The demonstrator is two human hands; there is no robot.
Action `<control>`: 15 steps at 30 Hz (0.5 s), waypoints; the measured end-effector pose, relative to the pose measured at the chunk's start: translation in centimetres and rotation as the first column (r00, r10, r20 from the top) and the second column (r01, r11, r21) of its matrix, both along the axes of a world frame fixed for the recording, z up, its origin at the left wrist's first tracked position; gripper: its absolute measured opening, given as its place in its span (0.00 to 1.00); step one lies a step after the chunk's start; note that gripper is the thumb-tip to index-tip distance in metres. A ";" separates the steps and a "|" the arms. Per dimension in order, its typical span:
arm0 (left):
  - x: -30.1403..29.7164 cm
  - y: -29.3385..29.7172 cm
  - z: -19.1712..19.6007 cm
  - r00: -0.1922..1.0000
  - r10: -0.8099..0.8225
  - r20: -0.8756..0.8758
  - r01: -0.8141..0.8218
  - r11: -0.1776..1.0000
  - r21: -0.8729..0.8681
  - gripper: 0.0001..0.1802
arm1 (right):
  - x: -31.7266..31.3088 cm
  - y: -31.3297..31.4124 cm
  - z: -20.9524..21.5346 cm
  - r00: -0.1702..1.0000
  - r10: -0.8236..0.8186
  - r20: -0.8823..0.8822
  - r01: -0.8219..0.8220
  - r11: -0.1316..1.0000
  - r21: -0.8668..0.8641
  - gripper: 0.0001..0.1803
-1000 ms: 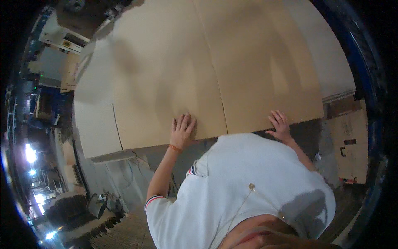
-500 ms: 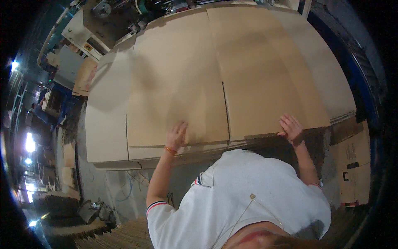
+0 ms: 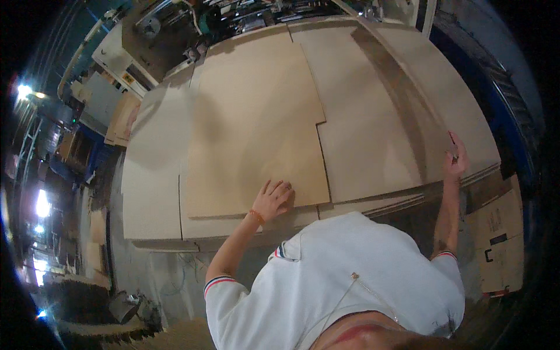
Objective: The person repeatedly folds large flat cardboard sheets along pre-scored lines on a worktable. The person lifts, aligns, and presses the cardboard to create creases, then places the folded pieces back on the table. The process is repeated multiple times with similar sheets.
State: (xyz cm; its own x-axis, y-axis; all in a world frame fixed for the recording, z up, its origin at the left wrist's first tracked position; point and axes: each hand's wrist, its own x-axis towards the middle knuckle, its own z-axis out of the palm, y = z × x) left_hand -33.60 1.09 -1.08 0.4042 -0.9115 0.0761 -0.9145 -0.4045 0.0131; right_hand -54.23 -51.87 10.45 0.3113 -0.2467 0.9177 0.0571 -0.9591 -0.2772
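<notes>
Head view: left hand (image 3: pixel 274 200) rests open, gripping nothing, on the flat panel (image 3: pixel 256 128) at centre; right hand (image 3: pixel 456 160), fingers closed, holds a seemingly half-turned panel (image 3: pixel 408 73) at right.

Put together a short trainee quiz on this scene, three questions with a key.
1. Multiple choice: Where does the person's bare left hand rest?
A) On the white short-sleeved shirt
B) At the near edge of the flat, tan rectangular cardboard panel
C) On the grey floor

2. Fill in the blank: The thin orange bracelet is worn on the ____ wrist.

3. True or false: The bare right hand is touching the left hand.

Key:
1. B
2. left
3. False; the right hand is well apart, farther to the right.
</notes>
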 end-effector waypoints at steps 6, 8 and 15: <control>-0.3 -0.4 1.1 0.955 -0.111 0.274 0.129 0.990 -0.048 0.30 | 1.0 -4.6 1.4 0.895 -0.446 -0.004 0.440 0.881 0.173 0.09; -0.3 -0.1 1.9 0.951 -0.042 0.308 0.069 0.995 -0.077 0.28 | 2.6 -2.5 5.4 0.908 -0.379 0.178 0.360 0.924 0.130 0.08; 0.5 3.4 -0.2 0.974 0.158 0.163 -0.102 0.946 -0.309 0.28 | 3.5 2.5 11.9 0.932 -0.297 0.206 0.357 0.847 -0.393 0.07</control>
